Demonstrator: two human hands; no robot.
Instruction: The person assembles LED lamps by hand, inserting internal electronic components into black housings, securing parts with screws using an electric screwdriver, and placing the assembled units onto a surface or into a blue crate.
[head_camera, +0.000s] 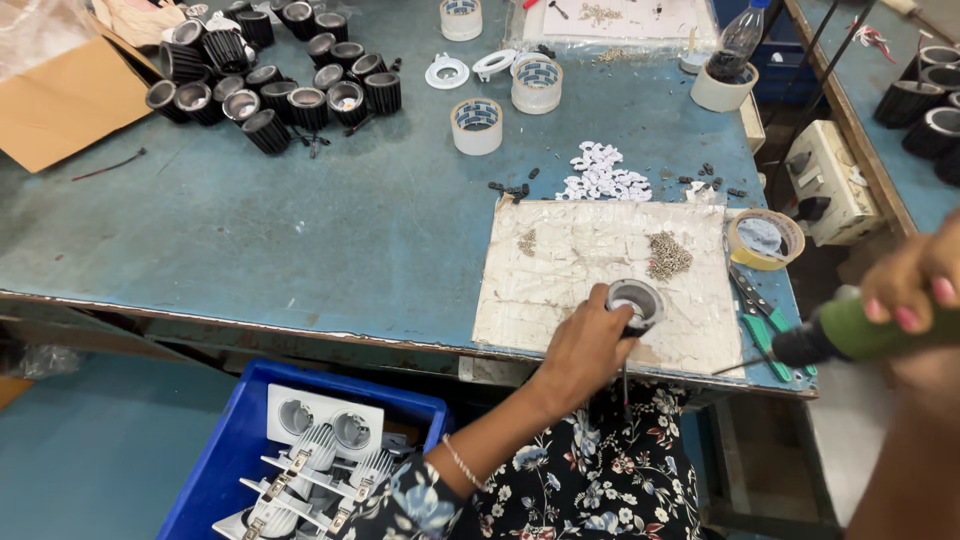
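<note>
Head cam, looking down on a blue worktop (330, 230): my left hand (585, 350) grips a small round black lamp housing (636, 303) w/ a silver rim, fingers wrapped round its side, pinning it on a worn pale work mat (560, 290) near the worktop's front edge. My right hand (915, 285) sits at the right of frame, fingers closed round a green powered screwdriver (860, 333); its dark nose points left toward the housing but is well apart from it.

On the mat, a heap of small screws (668, 255) lies just behind the housing, a smaller scatter (527, 242) to the left. Beyond the mat's far edge, a pile of small white plastic parts (603, 175). A yellow tape roll (765, 239) sits at the mat's right corner, green-handled cutters (762, 322) just below it.

Far left, approx. two dozen black finned housings (275, 75) cluster beside a cardboard box (65, 95). Several tape rolls (477, 125) stand mid-worktop; a dark bottle (735, 45) rests on another roll at back. Below the worktop, a blue crate (225, 450) holds white fittings (325, 425) w/ finned heat sinks.
</note>
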